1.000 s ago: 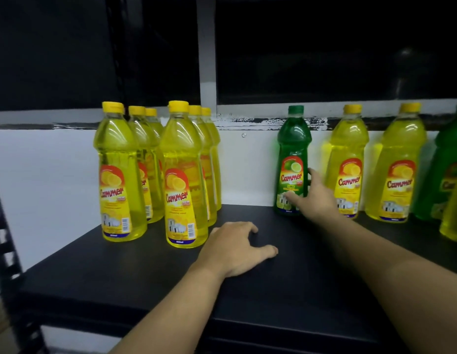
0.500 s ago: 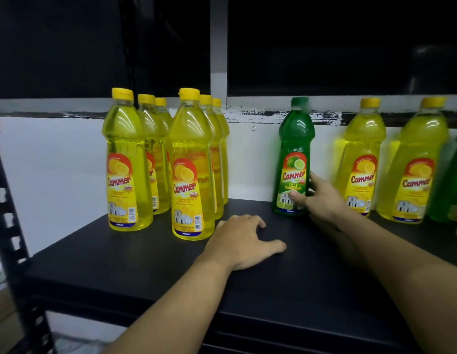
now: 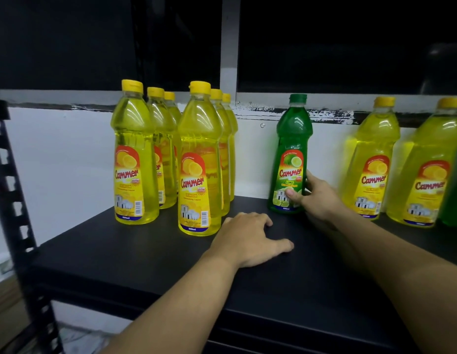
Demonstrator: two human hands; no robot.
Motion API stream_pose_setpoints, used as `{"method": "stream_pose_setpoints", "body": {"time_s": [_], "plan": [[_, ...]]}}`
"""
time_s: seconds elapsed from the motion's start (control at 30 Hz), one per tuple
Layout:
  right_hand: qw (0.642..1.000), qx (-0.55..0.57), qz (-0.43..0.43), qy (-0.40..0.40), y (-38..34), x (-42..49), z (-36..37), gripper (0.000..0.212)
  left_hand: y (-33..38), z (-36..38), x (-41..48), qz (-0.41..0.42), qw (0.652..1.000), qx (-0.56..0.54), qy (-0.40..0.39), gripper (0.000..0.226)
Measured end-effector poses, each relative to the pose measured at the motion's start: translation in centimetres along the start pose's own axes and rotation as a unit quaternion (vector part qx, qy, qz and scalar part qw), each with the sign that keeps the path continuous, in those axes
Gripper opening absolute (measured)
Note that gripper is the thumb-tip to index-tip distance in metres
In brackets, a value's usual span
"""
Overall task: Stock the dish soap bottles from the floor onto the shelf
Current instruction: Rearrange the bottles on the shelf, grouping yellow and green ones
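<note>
Placement step: my right hand (image 3: pixel 317 198) gripped the green lime bottle (image 3: pixel 292 139), fingers curled round it, on the shelf (image 3: pixel 120 256). My left hand (image 3: pixel 248 238) lay flat, fingers relaxed. Next, I judged, a clean release.

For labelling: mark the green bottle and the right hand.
green bottle (image 3: pixel 292 163), head view, lime picture on its label.
right hand (image 3: pixel 316 198), head view, back of the hand.

A green lime bottle (image 3: pixel 291 154) stands upright near the back of the black shelf (image 3: pixel 120 251). Six yellow lemon bottles (image 3: pixel 199 175) stand in two rows left of it, two more yellow bottles (image 3: pixel 370 169) to its right.
</note>
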State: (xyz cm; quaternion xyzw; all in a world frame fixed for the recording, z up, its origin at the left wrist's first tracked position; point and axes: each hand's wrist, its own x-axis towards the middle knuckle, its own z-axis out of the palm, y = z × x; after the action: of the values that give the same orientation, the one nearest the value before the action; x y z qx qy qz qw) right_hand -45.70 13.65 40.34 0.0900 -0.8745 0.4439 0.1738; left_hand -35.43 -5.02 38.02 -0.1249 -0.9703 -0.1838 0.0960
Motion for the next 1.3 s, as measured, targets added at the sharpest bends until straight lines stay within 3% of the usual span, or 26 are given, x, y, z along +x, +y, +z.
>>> {"method": "stream_pose_setpoints", "body": {"time_s": [0.7, 1.03, 1.3], "plan": [[0.998, -0.067, -0.007, 0.000, -0.8, 1.0, 2.4, 0.067, -0.1, 0.1, -0.1, 0.009, 1.000, -0.002, 0.005, 0.072], [0.994, -0.096, -0.025, 0.049, -0.6, 0.4, 2.8, 0.058, -0.2, 0.1, 0.3, 0.006, 1.000, 0.004, 0.002, 0.070], [0.973, -0.221, -0.021, 0.071, -1.4, -2.6, 0.0, 0.082, -0.2, 0.1, 0.4, 0.017, 1.000, 0.017, 0.006, 0.069]]}}
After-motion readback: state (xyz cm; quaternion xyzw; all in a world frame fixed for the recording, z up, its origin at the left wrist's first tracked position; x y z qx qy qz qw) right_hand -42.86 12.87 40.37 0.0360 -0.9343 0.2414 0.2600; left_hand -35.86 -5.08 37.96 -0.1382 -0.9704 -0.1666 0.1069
